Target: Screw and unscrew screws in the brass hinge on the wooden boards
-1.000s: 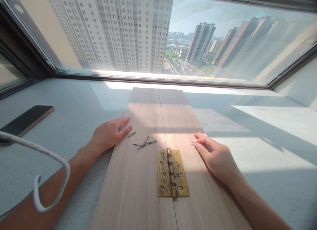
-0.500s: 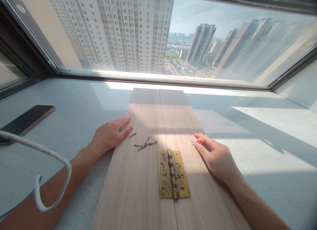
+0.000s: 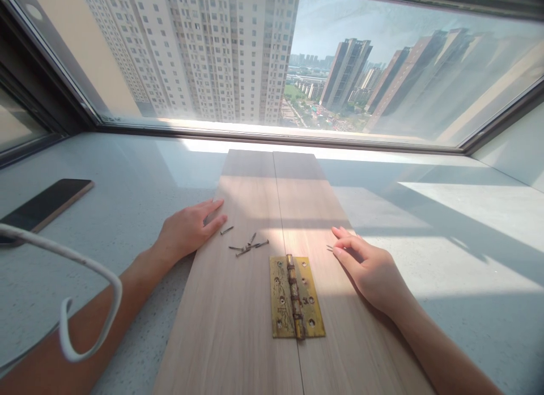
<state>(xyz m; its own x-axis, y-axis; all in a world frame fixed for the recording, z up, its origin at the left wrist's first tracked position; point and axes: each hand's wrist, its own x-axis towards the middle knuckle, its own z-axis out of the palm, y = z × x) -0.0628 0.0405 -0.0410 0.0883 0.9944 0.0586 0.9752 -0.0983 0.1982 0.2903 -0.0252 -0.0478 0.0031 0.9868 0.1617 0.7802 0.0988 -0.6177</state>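
Two light wooden boards [image 3: 255, 191] lie side by side on a pale sill. A worn brass hinge [image 3: 295, 296] lies opened flat across their seam. Several small screws [image 3: 249, 246] are scattered on the left board just beyond the hinge. My left hand [image 3: 187, 229] rests flat on the left board's edge, fingers stretched out, close to one stray screw [image 3: 226, 230]. My right hand [image 3: 368, 267] rests on the right board's edge with its fingers pinched on a small screw [image 3: 329, 247], whose tip pokes out toward the hinge.
A dark phone [image 3: 45, 205] lies on the sill at the far left. A white cable [image 3: 76, 270] loops across the lower left, near my left forearm. A large window [image 3: 272, 60] runs along the back edge of the sill.
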